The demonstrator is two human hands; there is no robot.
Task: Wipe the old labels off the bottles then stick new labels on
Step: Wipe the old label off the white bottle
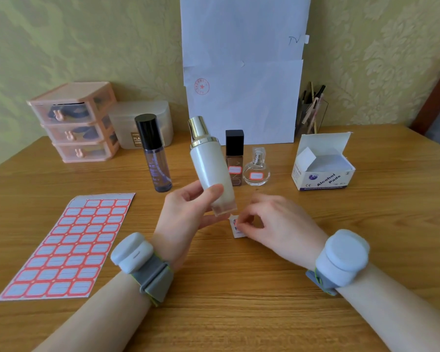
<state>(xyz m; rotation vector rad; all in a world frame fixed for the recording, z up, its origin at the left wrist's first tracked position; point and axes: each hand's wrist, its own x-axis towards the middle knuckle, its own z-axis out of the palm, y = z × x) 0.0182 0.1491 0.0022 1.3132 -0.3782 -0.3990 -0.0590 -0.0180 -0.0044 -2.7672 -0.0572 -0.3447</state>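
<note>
My left hand (188,212) grips a white pump bottle with a silver cap (210,163) near its base and holds it tilted above the table. Just below the bottle's base, my right hand (269,222) pinches a small white alcohol pad packet (238,231) that lies on the table. A sheet of red-bordered labels (69,245) lies flat at the left. Behind stand a tall purple bottle with a black cap (155,153), a brown square bottle (234,158) and a round clear perfume bottle (256,168); the last two each carry a red-bordered label.
An open box of alcohol pads (323,166) sits at the right. Pink mini drawers (76,123) and a frosted container (140,123) stand at the back left. White paper sheets (241,72) lean on the wall, with a pen holder (313,110) beside them.
</note>
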